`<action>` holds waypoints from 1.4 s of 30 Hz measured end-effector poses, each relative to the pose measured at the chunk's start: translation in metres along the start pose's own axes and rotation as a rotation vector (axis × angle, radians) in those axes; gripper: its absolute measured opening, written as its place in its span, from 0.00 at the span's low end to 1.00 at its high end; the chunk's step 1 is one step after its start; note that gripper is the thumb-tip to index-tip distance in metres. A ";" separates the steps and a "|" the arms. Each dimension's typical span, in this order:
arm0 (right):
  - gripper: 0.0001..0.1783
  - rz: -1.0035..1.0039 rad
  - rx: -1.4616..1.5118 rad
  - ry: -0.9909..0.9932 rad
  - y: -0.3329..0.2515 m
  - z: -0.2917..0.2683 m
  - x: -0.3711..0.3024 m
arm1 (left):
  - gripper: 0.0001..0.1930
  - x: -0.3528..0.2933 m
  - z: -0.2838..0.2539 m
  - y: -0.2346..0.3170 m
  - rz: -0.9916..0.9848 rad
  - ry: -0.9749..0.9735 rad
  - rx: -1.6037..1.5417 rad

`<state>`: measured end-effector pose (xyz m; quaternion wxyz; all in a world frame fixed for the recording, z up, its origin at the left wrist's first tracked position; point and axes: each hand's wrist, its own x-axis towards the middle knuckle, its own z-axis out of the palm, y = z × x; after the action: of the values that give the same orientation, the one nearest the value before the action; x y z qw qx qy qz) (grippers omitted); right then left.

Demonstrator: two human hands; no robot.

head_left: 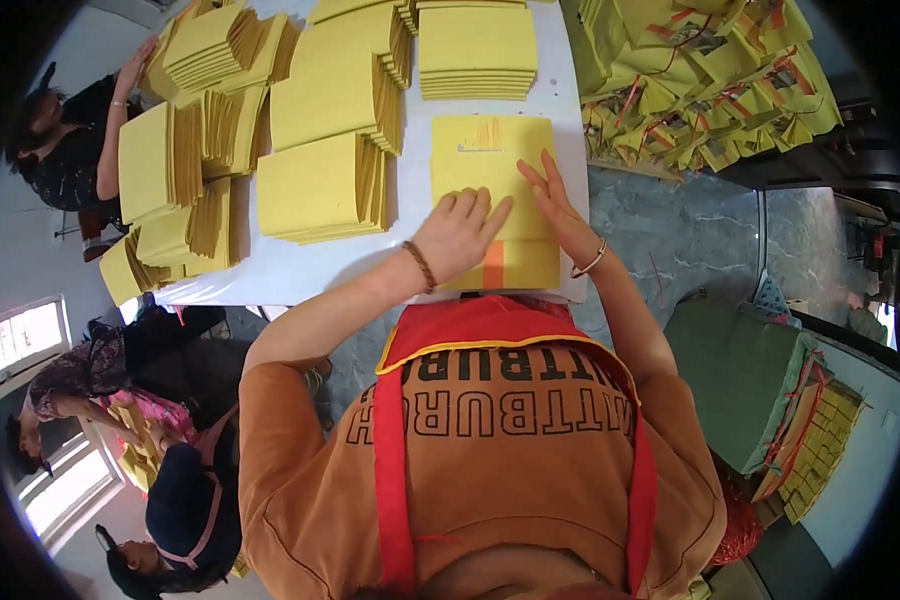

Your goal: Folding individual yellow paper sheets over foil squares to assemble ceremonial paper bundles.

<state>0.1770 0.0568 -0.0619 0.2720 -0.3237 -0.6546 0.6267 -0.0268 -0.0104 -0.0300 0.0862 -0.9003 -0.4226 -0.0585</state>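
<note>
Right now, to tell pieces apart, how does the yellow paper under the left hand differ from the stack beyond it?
The yellow paper shows an orange strip; the stack has a plain top. The left hand rests on the paper; no hand touches the stack. Both lie on the white table.

Grey floor (705, 215), bright windows (25, 337).
Left of the white table (560, 60), a person in black (75, 150); lower left, a person in a patterned top (75, 375) and a person in dark blue (182, 500). At right, a green block (725, 380) near a red bundle (738, 525).
</note>
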 end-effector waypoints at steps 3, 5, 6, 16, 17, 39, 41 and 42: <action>0.33 -0.055 0.343 0.125 -0.007 -0.005 -0.002 | 0.29 0.018 -0.001 0.012 -0.078 0.047 0.192; 0.31 -0.091 0.577 0.209 -0.011 -0.010 -0.006 | 0.28 0.024 -0.007 0.003 -0.101 0.012 0.094; 0.31 -0.100 0.578 0.214 -0.012 -0.013 -0.008 | 0.27 0.027 -0.013 -0.002 -0.129 -0.029 -0.013; 0.28 0.149 0.524 0.714 0.044 -0.014 -0.030 | 0.27 0.121 -0.022 -0.147 -0.266 0.351 0.244; 0.28 0.161 0.510 0.697 0.046 -0.010 -0.029 | 0.25 0.130 -0.002 -0.161 -0.252 0.358 0.285; 0.20 0.193 0.487 0.721 0.063 -0.010 -0.028 | 0.32 0.122 0.063 -0.195 -0.165 -0.081 0.038; 0.20 0.177 0.470 0.708 0.066 -0.010 -0.028 | 0.32 0.122 0.062 -0.195 -0.157 -0.086 0.045; 0.20 0.177 0.474 0.719 0.066 -0.010 -0.028 | 0.31 0.123 0.062 -0.194 -0.159 -0.087 0.053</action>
<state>0.2080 0.0418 -0.1261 0.4946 -0.5045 -0.3262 0.6280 -0.0959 0.2167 -0.0481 0.0867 -0.8629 -0.4976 -0.0147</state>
